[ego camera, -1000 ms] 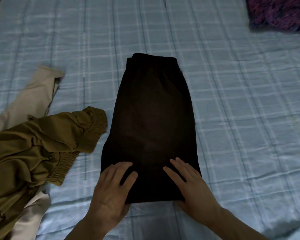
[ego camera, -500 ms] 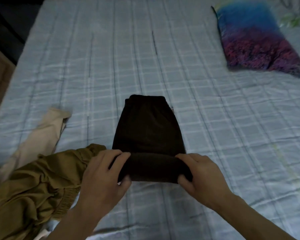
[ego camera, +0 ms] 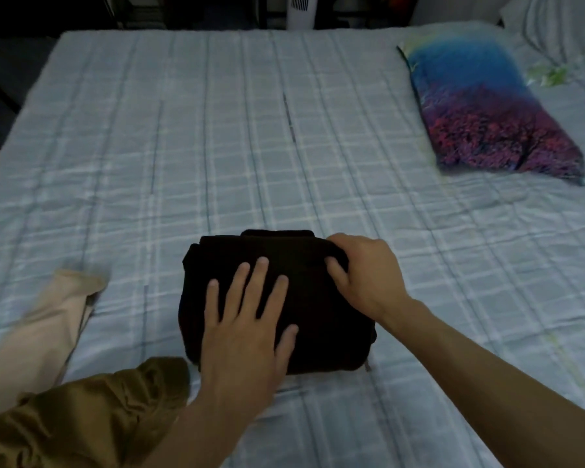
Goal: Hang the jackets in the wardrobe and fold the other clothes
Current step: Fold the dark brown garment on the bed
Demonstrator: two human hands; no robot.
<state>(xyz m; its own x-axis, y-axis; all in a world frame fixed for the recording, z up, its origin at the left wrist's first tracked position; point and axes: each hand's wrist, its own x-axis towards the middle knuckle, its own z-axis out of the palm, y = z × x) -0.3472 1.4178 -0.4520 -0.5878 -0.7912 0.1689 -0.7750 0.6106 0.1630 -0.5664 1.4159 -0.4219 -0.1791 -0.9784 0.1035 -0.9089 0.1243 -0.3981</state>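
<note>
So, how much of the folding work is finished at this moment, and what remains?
Done: nothing looks put away. In hand: the dark garment is a compact bundle; the left hand presses it flat, the right hand grips its far corner. Left: the olive garment and the beige garment lie unfolded.

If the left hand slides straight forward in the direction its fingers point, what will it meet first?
The left hand lies flat on the folded black garment, fingers pointing toward the far edge of the bed. Past the garment's far fold only bare checked bedsheet shows, so the way looks free, though depth is hard to judge.

Plaid bed [ego camera: 217,146]: 3 garments [ego camera: 318,315], pillow [ego camera: 487,113]
</note>
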